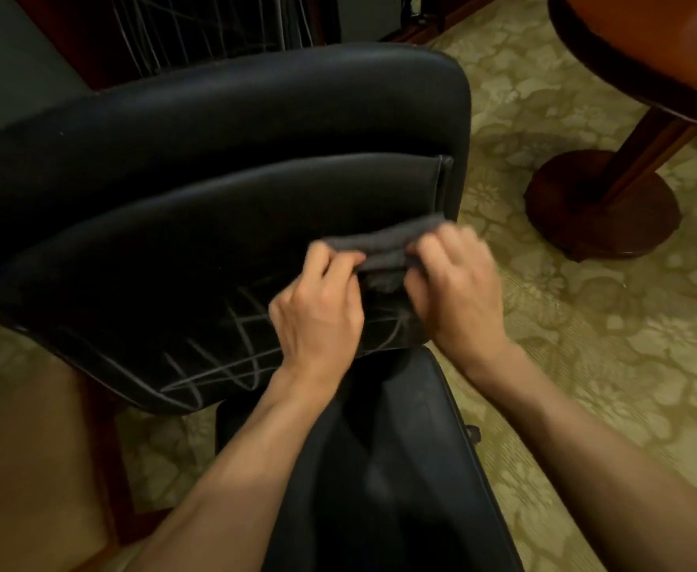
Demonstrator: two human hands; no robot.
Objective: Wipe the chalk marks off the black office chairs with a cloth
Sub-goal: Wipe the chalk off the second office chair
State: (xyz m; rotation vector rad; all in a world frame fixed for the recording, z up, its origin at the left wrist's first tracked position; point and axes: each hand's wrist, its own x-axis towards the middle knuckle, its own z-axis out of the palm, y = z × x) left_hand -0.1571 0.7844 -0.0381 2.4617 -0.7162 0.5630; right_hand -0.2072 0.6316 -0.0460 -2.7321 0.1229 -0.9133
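From the head view, 2 bare forearms reach up from the bottom of the frame toward the middle. The left hand and the right hand sit close together just right of centre, and both have their fingers curled around a grey cloth, gripping it between them. The cloth is bunched into a narrow band stretched from one hand to the other, with a small fold hanging down in the gap. The right hand is slightly blurred.

Behind and under the hands is a black chair, filling the left and centre of the frame, its padded back tilted toward the viewer. Pale chalk marks, crossing lines in a rough lattice, cover the lower part of that panel, from lower left up to just beside the left hand. The cloth is held just above the right end of these marks; I cannot tell whether it touches the chair.

A patterned yellow-green carpet covers the right half. A dark wooden table base stands at the upper right.
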